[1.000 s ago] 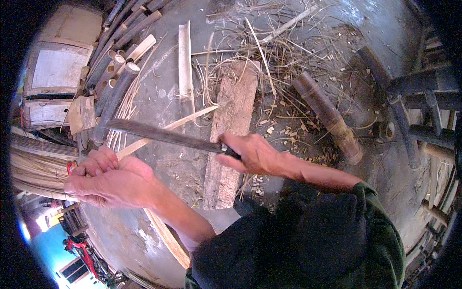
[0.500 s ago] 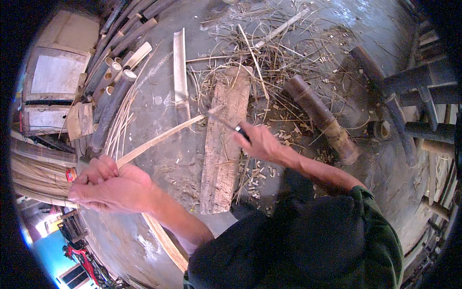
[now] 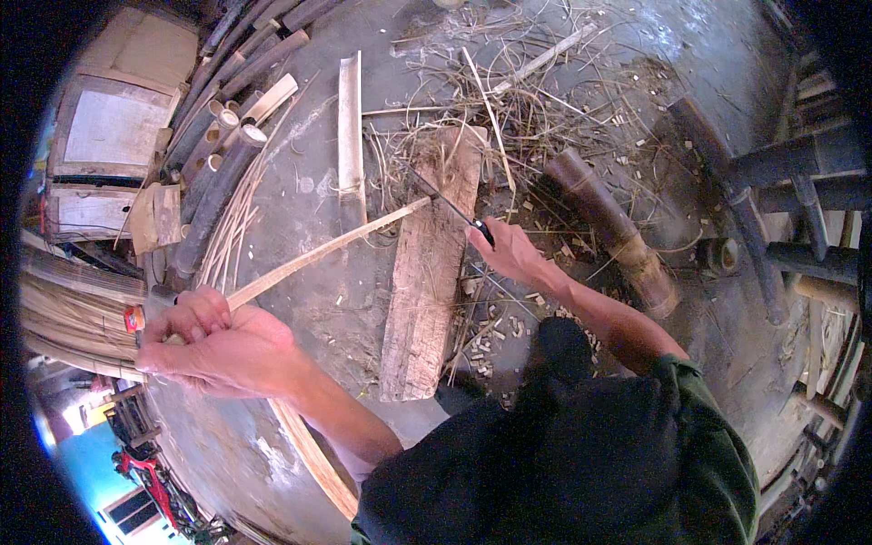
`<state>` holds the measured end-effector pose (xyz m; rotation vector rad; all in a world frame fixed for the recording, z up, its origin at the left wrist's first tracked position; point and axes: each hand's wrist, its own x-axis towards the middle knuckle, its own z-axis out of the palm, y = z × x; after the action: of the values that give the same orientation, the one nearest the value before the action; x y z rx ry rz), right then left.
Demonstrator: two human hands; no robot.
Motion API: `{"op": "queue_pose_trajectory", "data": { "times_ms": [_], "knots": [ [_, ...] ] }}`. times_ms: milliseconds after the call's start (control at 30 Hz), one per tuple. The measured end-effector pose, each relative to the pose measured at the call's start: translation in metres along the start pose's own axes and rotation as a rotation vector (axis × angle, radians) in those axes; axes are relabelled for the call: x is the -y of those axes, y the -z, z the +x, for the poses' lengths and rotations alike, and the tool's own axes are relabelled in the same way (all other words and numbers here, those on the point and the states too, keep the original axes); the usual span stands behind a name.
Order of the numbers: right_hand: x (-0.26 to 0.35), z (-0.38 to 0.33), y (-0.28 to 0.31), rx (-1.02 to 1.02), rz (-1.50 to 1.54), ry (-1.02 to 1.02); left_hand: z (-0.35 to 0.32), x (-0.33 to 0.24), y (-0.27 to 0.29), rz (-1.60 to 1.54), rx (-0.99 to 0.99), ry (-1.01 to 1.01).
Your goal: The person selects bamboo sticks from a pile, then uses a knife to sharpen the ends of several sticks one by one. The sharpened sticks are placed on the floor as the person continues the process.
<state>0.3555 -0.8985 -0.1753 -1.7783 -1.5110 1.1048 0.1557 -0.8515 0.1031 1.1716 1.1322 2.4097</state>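
Note:
My left hand [image 3: 222, 343] is closed around one end of a flat, pale bamboo strip [image 3: 329, 249]. The strip slants up to the right, and its far end rests on or just above a rough wooden board [image 3: 427, 300] lying on the floor. In my right hand [image 3: 513, 254] is the dark handle of a thin-bladed knife [image 3: 443, 199]. Its blade points away and to the left, passing over or beside the strip's far end; whether they touch I cannot tell.
Curled shavings [image 3: 436, 86] and small cut pieces [image 3: 486, 341] litter the floor around the board. A thick bamboo length [image 3: 609, 227] lies to the right, a split bamboo piece [image 3: 350, 136] to the far left. Bamboo poles [image 3: 221, 195] and a strip bundle [image 3: 82, 313] fill the left side.
The knife blade, blurred earlier and lying lower across the strip's far end, now points farther away and reaches past that end. My left hand keeps its hold on the strip with little movement.

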Motion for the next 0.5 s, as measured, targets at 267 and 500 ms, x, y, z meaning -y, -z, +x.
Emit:
{"op": "queue_pose_trajectory", "data": {
  "times_ms": [267, 500],
  "knots": [
    [0.13, -0.06, 0.042, 0.15, 0.221, 0.363, -0.003, 0.003, 0.005, -0.069, 0.141, 0.057],
    [0.125, -0.051, 0.029, 0.145, 0.17, 0.346, -0.015, -0.004, -0.01, 0.022, 0.039, 0.013]
  ]
}}
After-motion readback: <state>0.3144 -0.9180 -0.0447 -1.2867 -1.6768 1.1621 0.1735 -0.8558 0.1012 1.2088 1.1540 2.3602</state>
